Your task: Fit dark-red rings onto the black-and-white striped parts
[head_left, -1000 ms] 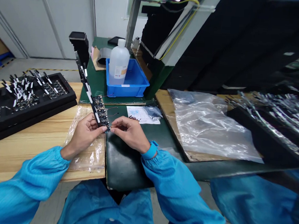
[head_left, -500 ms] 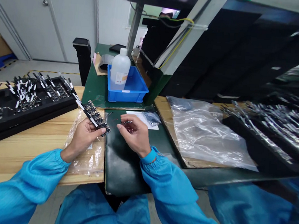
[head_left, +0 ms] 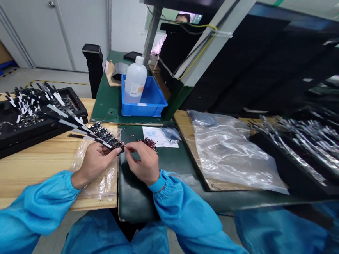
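My left hand (head_left: 96, 160) is closed on a populated circuit board (head_left: 106, 134), gripping its lower edge with the thumb on top. Several thin black and white strips (head_left: 72, 123) fan out from the board to the upper left. At the board's right end, my right hand (head_left: 143, 162) is pinched with its fingertips against or very near the corner. Whatever lies between those fingertips is too small to name. Just behind the right hand is a pile of tiny dark-red and black parts (head_left: 149, 142) on the green mat (head_left: 133, 194).
Black trays (head_left: 34, 132) with similar boards stand at the left; another black tray (head_left: 289, 167) is on the right. A blue bin (head_left: 143, 110) holds a white bottle (head_left: 136, 79). Plastic bags (head_left: 232, 151) cover the right board. A person (head_left: 184, 17) is behind the shelf, and blue clothing shows at right.
My right hand has moved left from the pile of small parts to the board's end and closed into a pinch. The strips on the board have spread into a fan.
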Motion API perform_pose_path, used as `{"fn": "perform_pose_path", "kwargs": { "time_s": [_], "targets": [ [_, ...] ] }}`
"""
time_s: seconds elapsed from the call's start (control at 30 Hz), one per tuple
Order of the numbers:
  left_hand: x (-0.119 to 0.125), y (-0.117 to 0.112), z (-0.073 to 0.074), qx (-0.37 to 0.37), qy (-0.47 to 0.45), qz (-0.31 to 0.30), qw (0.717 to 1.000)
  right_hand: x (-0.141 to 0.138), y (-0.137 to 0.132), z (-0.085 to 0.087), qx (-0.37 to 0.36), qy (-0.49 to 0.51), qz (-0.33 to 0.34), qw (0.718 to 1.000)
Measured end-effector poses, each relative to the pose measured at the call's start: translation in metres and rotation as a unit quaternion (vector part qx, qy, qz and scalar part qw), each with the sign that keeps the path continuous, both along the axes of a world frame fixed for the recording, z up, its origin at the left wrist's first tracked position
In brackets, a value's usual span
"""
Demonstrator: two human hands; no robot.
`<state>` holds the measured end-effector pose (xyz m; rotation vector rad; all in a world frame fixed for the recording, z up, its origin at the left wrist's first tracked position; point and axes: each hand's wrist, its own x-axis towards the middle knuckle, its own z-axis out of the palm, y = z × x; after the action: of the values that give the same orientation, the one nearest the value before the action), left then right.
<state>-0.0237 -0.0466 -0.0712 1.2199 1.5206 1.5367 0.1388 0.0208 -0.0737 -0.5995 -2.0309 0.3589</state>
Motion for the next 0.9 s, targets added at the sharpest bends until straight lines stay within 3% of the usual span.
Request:
{"fn": "perform_pose_path", "kwargs": {
  "time_s": [0.17, 0.37, 0.7, 0.9],
  "targets": [
    [0.0, -0.002, 0.0, -0.005, 0.061, 0.029, 0.998, 0.0, 0.001, -0.001, 0.004, 0.007, -0.012, 1.0],
    [0.0, -0.005, 0.005, 0.037, 0.103, -0.001, 0.994, -0.001, 0.0, 0.0, 0.004, 0.0, -0.03, 1.0],
    [0.003, -0.004, -0.001, 0.035, 0.045, -0.015, 0.998, -0.001, 0.003, -0.006, -0.002, -0.034, -0.021, 0.999],
    [-0.004, -0.004, -0.009, 0.051, 0.058, -0.036, 0.996, -0.003, 0.002, -0.002, 0.04, -0.044, -0.03, 0.998]
  ]
}}
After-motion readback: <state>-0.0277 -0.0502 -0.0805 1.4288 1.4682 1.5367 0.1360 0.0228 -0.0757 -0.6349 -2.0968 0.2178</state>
